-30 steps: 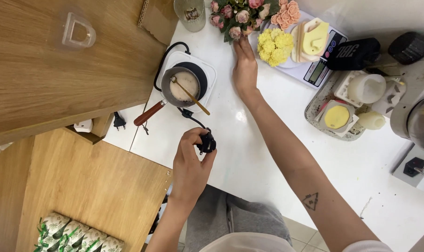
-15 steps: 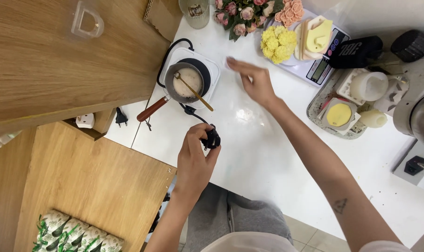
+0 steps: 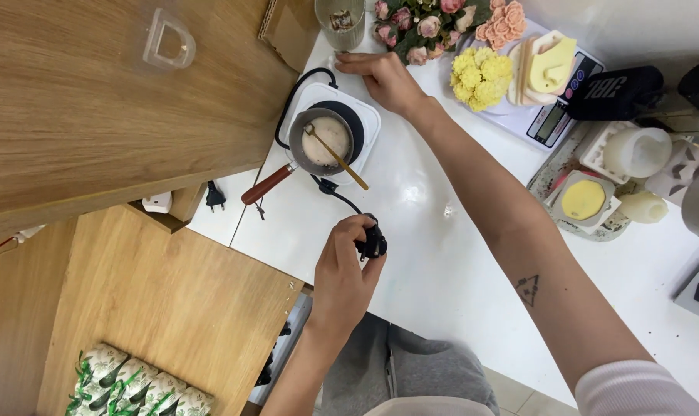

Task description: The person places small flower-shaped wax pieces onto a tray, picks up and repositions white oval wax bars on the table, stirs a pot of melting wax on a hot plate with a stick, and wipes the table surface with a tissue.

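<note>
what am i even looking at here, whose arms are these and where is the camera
The camera sits on a person's head and looks down, so both arms are that person's own. The left hand pinches a black plug on a black cord that runs to a small white hot plate. On the plate stands a little pot of pale liquid with a spoon in it. The right hand rests flat on the white table beside the plate, near a glass. Further right lie artificial flowers, a kitchen scale and a tray of moulds.
</note>
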